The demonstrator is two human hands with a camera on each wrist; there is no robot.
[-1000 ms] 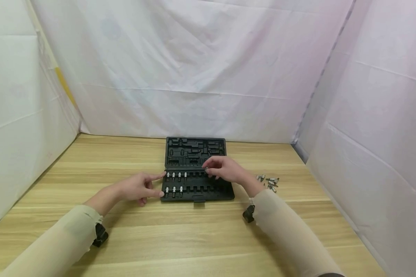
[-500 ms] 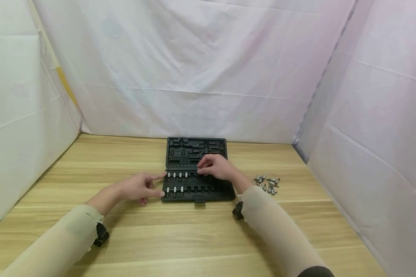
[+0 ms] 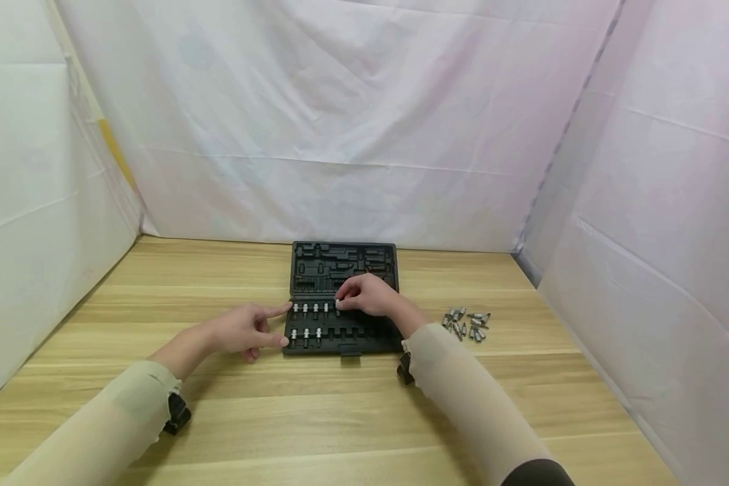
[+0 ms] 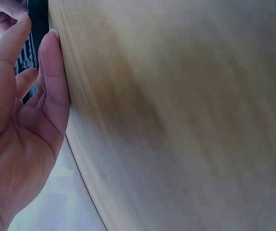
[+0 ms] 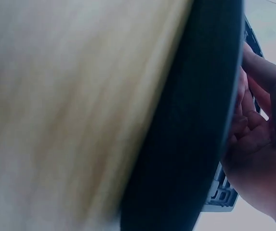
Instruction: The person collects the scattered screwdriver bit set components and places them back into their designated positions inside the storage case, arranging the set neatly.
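A black socket case (image 3: 325, 350) lies spread flat on the wooden table. Silver bit sockets stand in its near half, four-slot back row filled at the left and a shorter front row (image 3: 306, 333) below. My right hand (image 3: 373, 295) pinches another bit socket (image 3: 337, 304) between thumb and fingertips, right at the back row beside the last seated one. My left hand (image 3: 243, 329) touches the case's left edge, index finger straight at the hinge and thumb straight near the front corner. In the right wrist view the case's wall (image 5: 190, 110) hides the fingertips.
Several loose bit sockets (image 3: 462, 322) lie in a small pile right of the case. The moulded lid (image 3: 344, 244) lies back toward the white curtain (image 3: 340, 121). White sheets also line both sides of the table (image 3: 279, 418).
My right hand has moved left along the back row with the bit socket, down to a slot beside the seated ones. The left hand has stayed at the case's edge.
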